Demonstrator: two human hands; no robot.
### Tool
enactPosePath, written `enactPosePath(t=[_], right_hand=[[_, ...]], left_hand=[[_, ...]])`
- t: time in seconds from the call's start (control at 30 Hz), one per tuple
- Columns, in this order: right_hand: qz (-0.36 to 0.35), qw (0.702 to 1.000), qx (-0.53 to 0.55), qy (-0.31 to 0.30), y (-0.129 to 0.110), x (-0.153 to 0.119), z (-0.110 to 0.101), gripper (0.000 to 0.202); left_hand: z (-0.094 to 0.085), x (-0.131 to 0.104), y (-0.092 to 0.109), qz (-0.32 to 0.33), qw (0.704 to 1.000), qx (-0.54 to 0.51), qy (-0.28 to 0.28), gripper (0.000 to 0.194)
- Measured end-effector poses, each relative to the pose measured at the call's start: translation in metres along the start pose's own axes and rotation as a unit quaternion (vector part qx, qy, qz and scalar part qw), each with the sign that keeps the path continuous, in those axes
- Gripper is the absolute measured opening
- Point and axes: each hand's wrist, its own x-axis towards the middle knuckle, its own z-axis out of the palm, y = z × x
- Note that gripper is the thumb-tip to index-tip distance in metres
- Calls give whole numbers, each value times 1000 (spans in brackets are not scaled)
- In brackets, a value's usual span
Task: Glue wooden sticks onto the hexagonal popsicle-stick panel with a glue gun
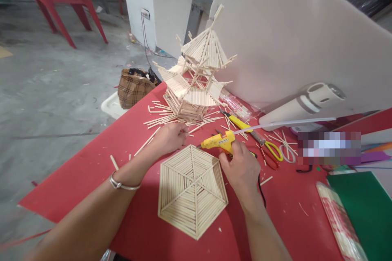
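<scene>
Head view: plaid bag (134, 91) holds black plastic; clear packet (338, 218) at right holds pale sticks. Yellow glue gun (219, 142) points left, long axis roughly crosswise, tip near the far corner of the hexagonal panel (194, 193). Panel lies flat on the red surface (141, 220): pale sticks, six ribbed wedges. Right hand (241, 167) clamped round gun; left hand (171, 138) curled beyond panel's far-left edge, whether pinching anything cannot be told.

Silvery bracelet (117, 184), probably metal
</scene>
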Motion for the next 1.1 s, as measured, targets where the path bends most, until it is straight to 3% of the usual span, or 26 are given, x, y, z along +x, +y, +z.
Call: enactPosePath(t=[1.1], right_hand=[[14, 1000, -24, -1, 17, -13, -1, 25]], left_hand=[[6, 7, -14, -1, 1000, -22, -13, 10]])
